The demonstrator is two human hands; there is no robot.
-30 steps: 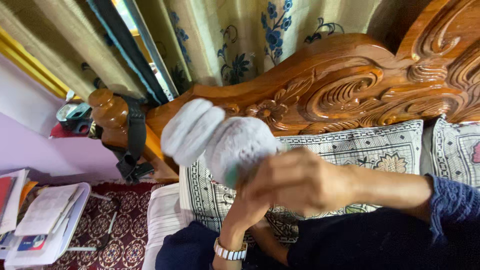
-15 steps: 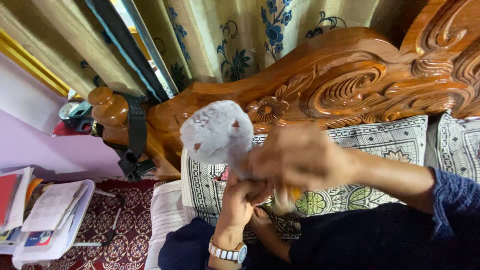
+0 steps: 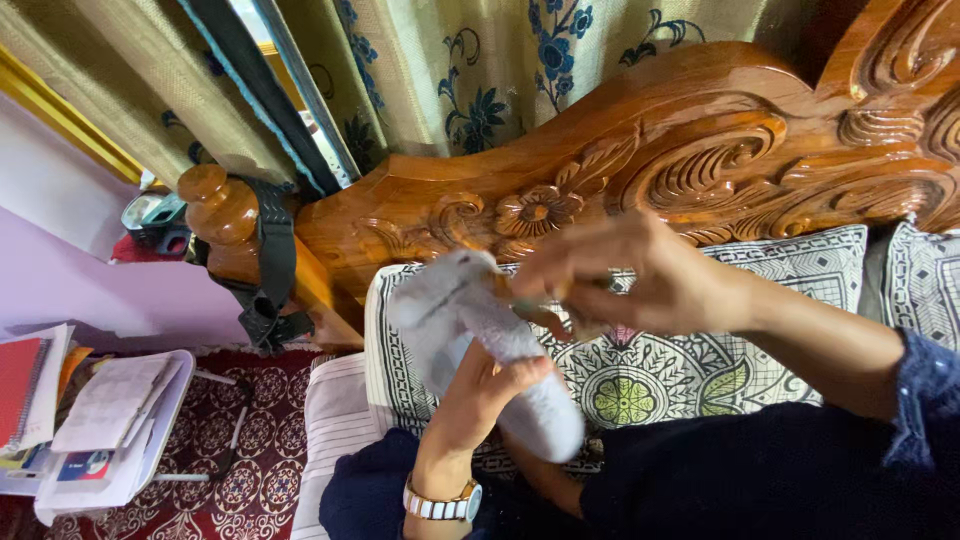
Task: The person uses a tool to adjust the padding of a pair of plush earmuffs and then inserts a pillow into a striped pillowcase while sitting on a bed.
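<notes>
A: Left hand (image 3: 475, 395)?
B: Wrapped round grey fuzzy sock (image 3: 490, 345), held up over patterned pillow (image 3: 700, 370).
A: Right hand (image 3: 640, 275)?
B: Fingertips pinched at sock's top end (blurred, exact grip unclear). Carved wooden headboard (image 3: 650, 150) behind.

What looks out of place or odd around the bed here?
A black strap with a buckle hangs wrapped around the wooden bedpost, an unusual spot for it. Papers and books lie loosely piled at left. Nothing looks spilled or broken.
</notes>
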